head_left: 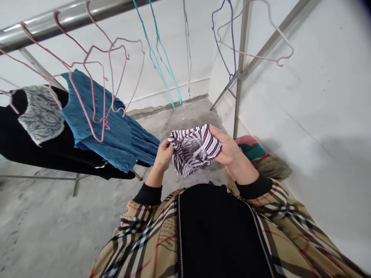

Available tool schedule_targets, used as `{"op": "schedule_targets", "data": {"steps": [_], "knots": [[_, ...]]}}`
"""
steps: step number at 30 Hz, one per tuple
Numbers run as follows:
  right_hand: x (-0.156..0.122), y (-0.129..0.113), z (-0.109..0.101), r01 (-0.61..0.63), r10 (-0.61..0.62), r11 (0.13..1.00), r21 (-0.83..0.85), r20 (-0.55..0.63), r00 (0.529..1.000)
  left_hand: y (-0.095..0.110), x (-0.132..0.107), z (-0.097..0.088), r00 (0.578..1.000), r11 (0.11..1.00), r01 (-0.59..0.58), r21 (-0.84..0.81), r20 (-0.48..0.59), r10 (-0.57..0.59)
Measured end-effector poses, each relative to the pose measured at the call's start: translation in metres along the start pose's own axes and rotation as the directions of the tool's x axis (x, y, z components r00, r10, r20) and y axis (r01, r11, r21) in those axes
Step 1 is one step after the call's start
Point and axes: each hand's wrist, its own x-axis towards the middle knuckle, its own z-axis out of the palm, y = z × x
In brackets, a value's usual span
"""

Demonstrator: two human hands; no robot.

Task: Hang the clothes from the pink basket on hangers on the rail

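Note:
A small striped garment (193,150), white with dark and red stripes, is bunched up in front of my chest. My left hand (164,154) grips its left edge with curled fingers. My right hand (228,148) closes over its right side, thumb on top. Both hands are below a metal rail (58,19) that carries several empty wire hangers: pink ones (92,77), teal ones (162,65) and a purple one (223,42).
A blue pleated top (116,131) and a black garment with a grey lace panel (37,127) hang at the left. A pink basket with clothes (255,150) sits on the concrete floor by my right arm. A white wall rises at the right.

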Motion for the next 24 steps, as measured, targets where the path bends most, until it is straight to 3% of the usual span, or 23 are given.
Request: {"op": "schedule_targets", "data": {"steps": [3, 5, 8, 11, 14, 17, 18, 20, 22, 24], "knots": [[-0.003, 0.000, 0.010, -0.037, 0.035, 0.999, 0.026, 0.047, 0.998, -0.015, -0.009, 0.010, 0.982, 0.979, 0.187, -0.086, 0.027, -0.186], [-0.005, 0.000, 0.014, -0.031, 0.031, 0.999, 0.013, 0.053, 0.998, -0.022, -0.016, 0.016, 0.953, 0.939, 0.300, -0.166, 0.103, -0.286], [-0.009, -0.002, 0.016, -0.057, 0.057, 0.998, 0.005, 0.043, 0.997, -0.031, -0.026, 0.021, 0.908, 0.857, 0.403, -0.321, 0.258, -0.330], [-0.012, -0.005, 0.015, -0.106, 0.105, 0.994, 0.036, 0.025, 0.994, -0.045, -0.038, 0.027, 0.898, 0.820, 0.421, -0.388, 0.308, -0.316], [-0.016, -0.007, 0.014, -0.117, 0.116, 0.991, 0.067, 0.022, 0.993, -0.068, -0.053, 0.034, 0.950, 0.929, 0.256, -0.268, 0.249, -0.190], [-0.018, -0.010, 0.013, -0.137, 0.136, 0.981, 0.135, 0.015, 0.991, -0.089, -0.066, 0.037, 0.993, 0.996, -0.086, -0.002, 0.076, 0.086], [-0.018, -0.011, 0.013, -0.144, 0.144, 0.975, 0.167, 0.013, 0.989, -0.093, -0.069, 0.037, 0.980, 0.975, -0.196, 0.100, 0.003, 0.197], [-0.018, -0.011, 0.011, -0.155, 0.153, 0.966, 0.209, 0.023, 0.988, -0.097, -0.073, 0.036, 0.913, 0.890, -0.364, 0.275, -0.085, 0.400], [-0.019, -0.011, 0.011, -0.160, 0.155, 0.965, 0.207, 0.044, 0.987, -0.097, -0.073, 0.036, 0.864, 0.816, -0.454, 0.359, -0.050, 0.502], [-0.021, -0.009, 0.011, -0.162, 0.155, 0.970, 0.179, 0.055, 0.986, -0.098, -0.072, 0.037, 0.879, 0.810, -0.458, 0.366, 0.049, 0.474]]}}
